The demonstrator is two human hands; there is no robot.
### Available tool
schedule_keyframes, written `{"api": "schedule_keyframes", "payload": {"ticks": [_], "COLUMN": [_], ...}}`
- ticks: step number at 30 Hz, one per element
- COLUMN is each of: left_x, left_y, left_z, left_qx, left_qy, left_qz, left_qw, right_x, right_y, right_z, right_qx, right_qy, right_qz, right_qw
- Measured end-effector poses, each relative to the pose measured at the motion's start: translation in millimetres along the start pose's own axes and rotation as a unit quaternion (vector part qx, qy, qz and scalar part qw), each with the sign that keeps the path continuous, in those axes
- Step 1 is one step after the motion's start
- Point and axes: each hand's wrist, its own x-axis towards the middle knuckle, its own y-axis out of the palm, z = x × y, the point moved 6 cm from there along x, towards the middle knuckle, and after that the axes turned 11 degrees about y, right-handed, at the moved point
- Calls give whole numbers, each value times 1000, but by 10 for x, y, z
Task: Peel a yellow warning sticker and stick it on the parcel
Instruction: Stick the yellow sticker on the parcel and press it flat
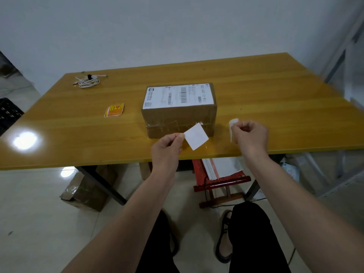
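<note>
At frame centre I see my left hand (167, 147) pinching a white square paper piece (196, 136) before the brown cardboard parcel (179, 110); my right hand (250, 136) pinches a crumpled white strip (233, 125) over the yellow wooden counter (275, 115).

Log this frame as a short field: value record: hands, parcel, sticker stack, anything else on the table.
left hand: pinches a white square sheet by one corner, held in front of the parcel
right hand: closed on a crumpled white piece
parcel: brown cardboard box on the table, white shipping label on top, no yellow sticker visible on it
sticker stack: yellow-orange, lying left of the parcel, apart from it
cable: white, coiled, far left corner
sticker face: cannot tell which held piece is the sticker
</note>
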Motion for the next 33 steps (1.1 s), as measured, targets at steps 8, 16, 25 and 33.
{"api": "schedule_keyframes", "payload": {"ticks": [8, 16, 25, 33], "left_x": [131, 83, -90, -233], "left_y": [41, -34, -193, -297], "left_z": [-44, -66, -92, -122], "left_qx": [15, 14, -10, -8], "left_qy": [10, 9, 7, 9], "left_qz": [10, 2, -40, -70], "left_qw": [1000, 1000, 999, 997], "right_x": [54, -368, -607, -696], "right_y": [133, 382, 406, 351], "right_z": [22, 91, 41, 49], "right_qx": [-6, 1, 4, -10], "right_qy": [12, -2, -31, -99], "right_qz": [58, 187, 166, 83], "right_qw": [998, 982, 986, 992]}}
